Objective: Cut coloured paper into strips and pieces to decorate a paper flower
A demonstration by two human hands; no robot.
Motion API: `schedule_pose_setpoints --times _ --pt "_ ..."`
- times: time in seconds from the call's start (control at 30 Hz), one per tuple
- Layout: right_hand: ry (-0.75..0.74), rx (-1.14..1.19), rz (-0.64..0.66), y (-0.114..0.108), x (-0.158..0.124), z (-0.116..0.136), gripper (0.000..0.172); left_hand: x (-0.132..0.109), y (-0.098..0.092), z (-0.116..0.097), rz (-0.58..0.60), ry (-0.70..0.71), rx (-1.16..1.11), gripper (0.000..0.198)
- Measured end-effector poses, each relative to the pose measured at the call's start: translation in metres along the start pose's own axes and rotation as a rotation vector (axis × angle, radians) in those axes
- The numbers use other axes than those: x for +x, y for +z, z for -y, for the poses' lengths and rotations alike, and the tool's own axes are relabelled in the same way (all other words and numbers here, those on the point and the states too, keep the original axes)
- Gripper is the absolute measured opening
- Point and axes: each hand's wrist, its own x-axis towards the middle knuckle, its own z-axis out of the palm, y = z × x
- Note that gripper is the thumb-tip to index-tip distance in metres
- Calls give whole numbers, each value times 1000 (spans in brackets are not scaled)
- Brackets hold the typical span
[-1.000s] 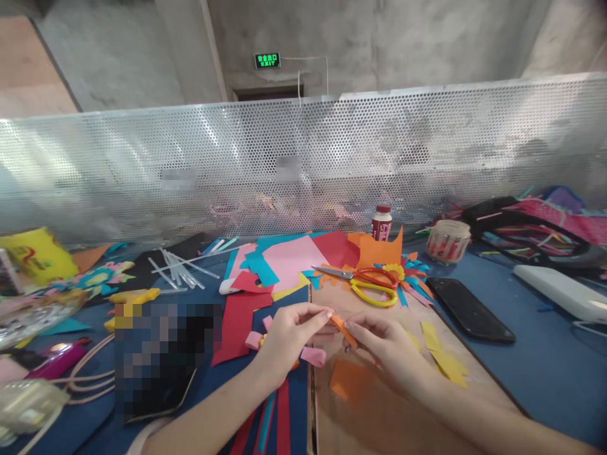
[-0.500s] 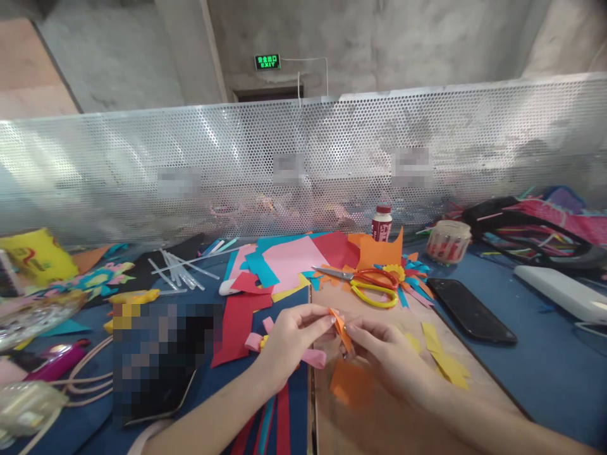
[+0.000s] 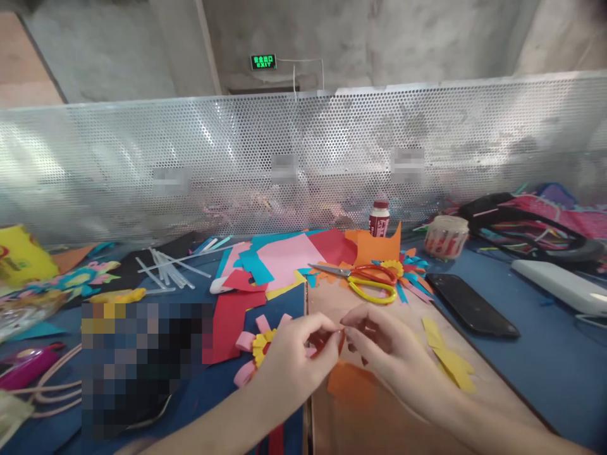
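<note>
Pinched between my two hands is a small folded piece of orange paper (image 3: 342,342), mostly covered by the fingers. My left hand (image 3: 303,357) grips it from the left with thumb and forefinger. From the other side, the fingertips of my right hand (image 3: 391,354) close on it too. Under them, an orange paper square (image 3: 349,383) lies on the brown board (image 3: 379,430). A pink and yellow paper flower (image 3: 260,346) sits just left of my left hand, partly hidden by it. Beyond my hands rest scissors (image 3: 374,292) with red and yellow handles.
Yellow paper scraps (image 3: 448,357) and a black phone (image 3: 472,304) lie to the right. Coloured paper sheets (image 3: 294,259), a small bottle (image 3: 379,219) and a glass jar (image 3: 446,237) stand farther back. Glue sticks (image 3: 165,268) lie at left. A perforated metal screen (image 3: 227,145) borders the table.
Both hands have come closer together around the orange paper, which now shows far less. The view has shifted slightly, and more of the pink and yellow flower shows.
</note>
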Motion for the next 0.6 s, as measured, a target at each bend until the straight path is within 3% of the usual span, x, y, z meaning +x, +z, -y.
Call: schedule_pose_setpoints --times 0.23,0.6 --pt "156 223 39 2 1 -6 13 -6 2 7 -47 109 150 14" --pt "160 447 65 6 0 -22 17 -9 4 11 -33 168 217 9"
